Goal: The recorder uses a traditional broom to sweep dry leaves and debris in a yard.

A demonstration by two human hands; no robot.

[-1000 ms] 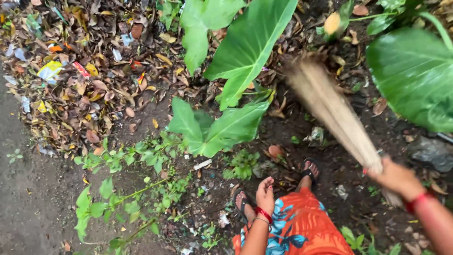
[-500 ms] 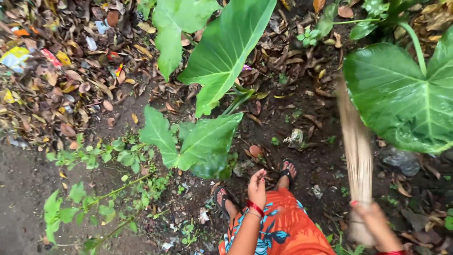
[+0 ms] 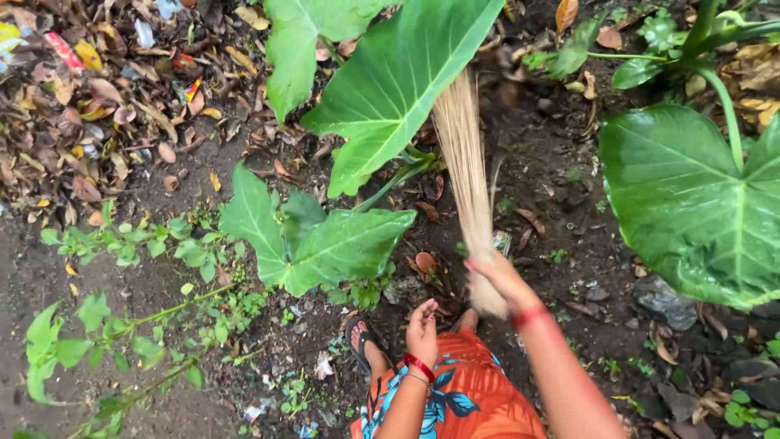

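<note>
My right hand [image 3: 497,279] grips the bound end of a straw hand broom [image 3: 465,162]. The broom's bristles reach up the frame and end beside a large green leaf [image 3: 398,81], over dark soil. My left hand [image 3: 422,332] hangs free in front of my orange and blue patterned skirt [image 3: 463,398], its fingers loosely curled and holding nothing. A red bangle sits on each wrist. My left foot in a black sandal [image 3: 360,340] stands on the soil below that hand.
A pile of dry brown leaves and bits of wrapper litter [image 3: 106,97] lies at the upper left. Another big leaf [image 3: 691,203] fills the right side. A second broad leaf [image 3: 313,240] and small weeds [image 3: 122,325] grow at the left, beside bare dirt.
My right hand has swung the broom from the right side across to the middle, bristles now beside the large leaf. The view has shifted a little to the right.
</note>
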